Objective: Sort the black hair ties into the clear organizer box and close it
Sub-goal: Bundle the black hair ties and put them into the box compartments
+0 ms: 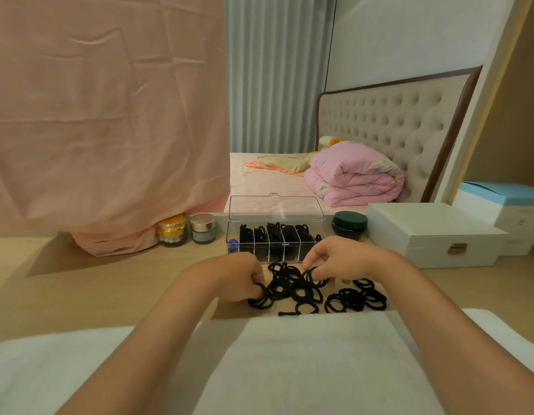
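A heap of black hair ties point(292, 287) lies on the wooden table in front of me, with a second cluster of black hair ties point(357, 298) to its right. My left hand point(239, 277) pinches ties at the heap's left edge. My right hand point(337, 259) pinches a tie at the heap's upper right. Behind the heap stands the clear organizer box point(234, 235), its lid point(276, 206) raised open. Several compartments hold black ties; the leftmost holds something blue.
Two cosmetic jars point(186, 230) stand left of the box, a dark green jar point(349, 224) to its right. A white case point(433, 235) with a latch sits at the right. Pink cloth point(110, 130) hangs at the left. A white towel point(289, 354) covers the near edge.
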The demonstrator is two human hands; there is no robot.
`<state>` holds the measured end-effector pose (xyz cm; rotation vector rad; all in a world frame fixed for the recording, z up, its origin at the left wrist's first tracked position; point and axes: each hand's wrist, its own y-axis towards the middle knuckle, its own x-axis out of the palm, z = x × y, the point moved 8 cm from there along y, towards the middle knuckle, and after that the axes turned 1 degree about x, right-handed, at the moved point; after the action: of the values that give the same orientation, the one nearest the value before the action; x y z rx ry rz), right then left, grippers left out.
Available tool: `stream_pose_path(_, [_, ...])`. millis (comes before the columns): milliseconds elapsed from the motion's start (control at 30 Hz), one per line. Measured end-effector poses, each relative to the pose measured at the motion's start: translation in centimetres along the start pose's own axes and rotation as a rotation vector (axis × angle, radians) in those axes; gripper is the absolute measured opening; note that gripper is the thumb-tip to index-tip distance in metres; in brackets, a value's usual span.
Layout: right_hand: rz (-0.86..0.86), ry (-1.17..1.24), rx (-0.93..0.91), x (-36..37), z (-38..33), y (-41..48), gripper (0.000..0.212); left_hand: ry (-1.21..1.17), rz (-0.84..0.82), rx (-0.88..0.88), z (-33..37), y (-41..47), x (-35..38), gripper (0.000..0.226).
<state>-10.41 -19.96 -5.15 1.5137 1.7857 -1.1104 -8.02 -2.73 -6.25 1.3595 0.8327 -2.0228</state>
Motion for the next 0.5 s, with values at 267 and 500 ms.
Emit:
stream_pose_path(267, [0.023, -0.227, 0.127, 1.8, 1.5, 0.7, 0.016, -0.387, 0.183, 0.05, -0.2, 0.5, -1.5, 0.023])
stream_pose_path(500, [0.046, -0.09, 0.028, -0.4, 0.6, -0.3, 0.008, -0.189, 0.252, -0.076, 0.1, 1.6, 0.3, 0.023])
